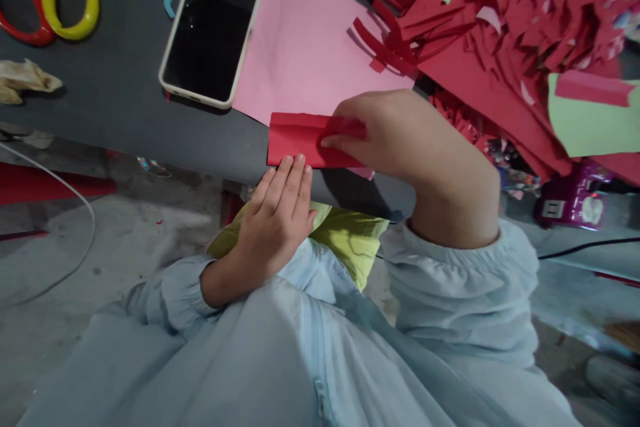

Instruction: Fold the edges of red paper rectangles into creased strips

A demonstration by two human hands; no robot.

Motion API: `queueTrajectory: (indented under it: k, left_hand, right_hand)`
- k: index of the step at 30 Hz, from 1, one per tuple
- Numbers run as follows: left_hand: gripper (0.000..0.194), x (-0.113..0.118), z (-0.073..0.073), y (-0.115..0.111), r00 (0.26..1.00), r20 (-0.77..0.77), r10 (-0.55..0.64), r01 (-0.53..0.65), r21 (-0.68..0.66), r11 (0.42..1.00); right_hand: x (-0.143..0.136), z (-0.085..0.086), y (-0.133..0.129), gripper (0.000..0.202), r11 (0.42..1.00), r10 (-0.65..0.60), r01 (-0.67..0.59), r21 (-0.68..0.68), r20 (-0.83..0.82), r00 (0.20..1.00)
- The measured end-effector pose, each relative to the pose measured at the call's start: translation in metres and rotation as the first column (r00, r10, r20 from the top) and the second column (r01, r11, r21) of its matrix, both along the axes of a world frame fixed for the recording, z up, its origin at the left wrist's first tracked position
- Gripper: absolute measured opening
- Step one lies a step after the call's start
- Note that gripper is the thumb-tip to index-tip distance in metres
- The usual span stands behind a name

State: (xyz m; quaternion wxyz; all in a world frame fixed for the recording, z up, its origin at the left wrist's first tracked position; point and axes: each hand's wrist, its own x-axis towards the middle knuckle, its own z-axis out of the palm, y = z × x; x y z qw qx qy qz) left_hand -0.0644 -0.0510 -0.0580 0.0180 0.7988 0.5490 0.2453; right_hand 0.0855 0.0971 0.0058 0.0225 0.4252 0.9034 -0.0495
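A folded strip of red paper [297, 140] lies near the front edge of the dark table, partly over a pink paper sheet [300, 60]. My left hand [280, 207] is flat with its fingers stretched out, the fingertips resting on the strip's lower edge. Over the strip's right part bends my right hand [385, 133], its thumb and fingers closed on the red paper. The strip's right end is hidden under that hand.
A phone [213, 27] lies left of the pink sheet. Scissors with red and yellow handles [75, 20] are at the far left. A heap of cut red paper [540, 27] covers the right side, with a green paper piece [590, 123] and a purple device [575, 200] nearby.
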Motion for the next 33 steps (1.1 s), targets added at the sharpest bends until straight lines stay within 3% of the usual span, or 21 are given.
queueTrajectory:
  k: [8, 13, 21, 25, 30, 33]
  left_hand:
    - [0.059, 0.000, 0.002, 0.002, 0.999, 0.037, -0.007, 0.008, -0.038, 0.999]
    - [0.055, 0.000, 0.002, 0.005, 1.000, 0.019, -0.005, 0.006, -0.041, 0.999]
    - [0.046, -0.001, 0.006, 0.011, 1.000, 0.000, -0.005, 0.005, -0.026, 1.000]
    - [0.043, -0.003, 0.006, 0.012, 1.000, 0.014, -0.010, 0.010, 0.002, 1.000]
    - [0.033, -0.011, 0.014, 0.010, 0.999, 0.003, -0.034, 0.033, 0.134, 0.990]
    - [0.025, -0.020, 0.021, 0.006, 0.996, 0.059, -0.062, 0.045, 0.252, 0.967]
  right_hand:
    - [-0.002, 0.002, 0.005, 0.008, 0.999, -0.046, 0.046, -0.013, 0.014, 0.999]
    - [0.007, -0.006, 0.019, 0.010, 0.996, 0.036, -0.046, -0.079, -0.123, 0.992]
    - [0.010, -0.018, 0.030, 0.018, 0.994, 0.058, -0.069, -0.087, -0.124, 0.991]
    - [0.011, -0.002, 0.022, 0.018, 0.997, 0.046, -0.052, -0.052, -0.111, 0.993]
    - [0.009, 0.032, -0.012, 0.012, 0.970, 0.038, -0.010, 0.243, -0.112, 0.993]
    - [0.009, 0.036, -0.035, 0.020, 0.937, 0.121, -0.103, 0.333, -0.034, 0.992]
